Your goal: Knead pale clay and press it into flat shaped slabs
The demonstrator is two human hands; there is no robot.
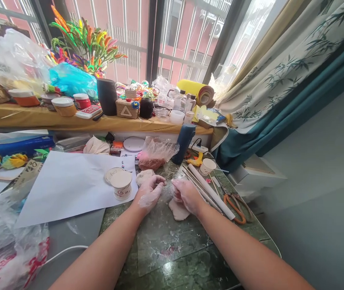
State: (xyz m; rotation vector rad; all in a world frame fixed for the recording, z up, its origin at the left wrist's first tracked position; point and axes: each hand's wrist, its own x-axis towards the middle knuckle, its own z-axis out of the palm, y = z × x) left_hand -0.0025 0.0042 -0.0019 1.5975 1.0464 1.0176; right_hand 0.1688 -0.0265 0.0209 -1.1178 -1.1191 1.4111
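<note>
My left hand (150,193) is closed, its thumb and fingertips pinched together, smeared with white clay. Across a small gap, my right hand (187,195) is also closed in a pinch and powdered white. Whatever lies in either pinch is too small to make out. Under my right hand lies a flat piece of pale clay (179,210) on the clear sheet (166,245). Just behind my left hand sits a lump of clay (144,176). A paper cup (121,186) stands to the left on white paper (69,189).
Right of my hands lie a white rolling pin (211,191), thin sticks and orange-handled scissors (235,207). Behind them stand a second paper cup (208,166), a yellow glue gun (196,160) and a dark blue bottle (184,143). A plastic bag (156,155) holds reddish material.
</note>
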